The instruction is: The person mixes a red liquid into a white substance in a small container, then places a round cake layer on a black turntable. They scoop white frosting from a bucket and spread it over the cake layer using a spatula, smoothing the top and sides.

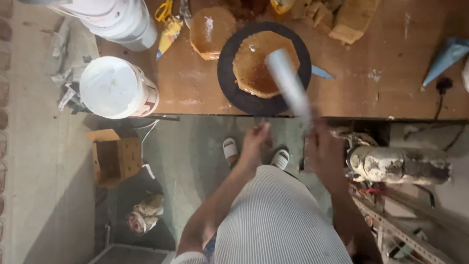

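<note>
Right hand (326, 146) grips a blurred long pale blade (289, 83) over the bare round brown sponge layer (261, 63) on its black board (229, 83); left hand (256, 138) hangs loose, empty; uniced.

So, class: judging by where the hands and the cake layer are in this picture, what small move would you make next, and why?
Probably bring the long pale blade down level onto the cake layer. The right hand holds it by the table's edge, its blurred tip above the brown top of the layer, which sits on a dark round board. The left hand is free in front of the table.
</note>
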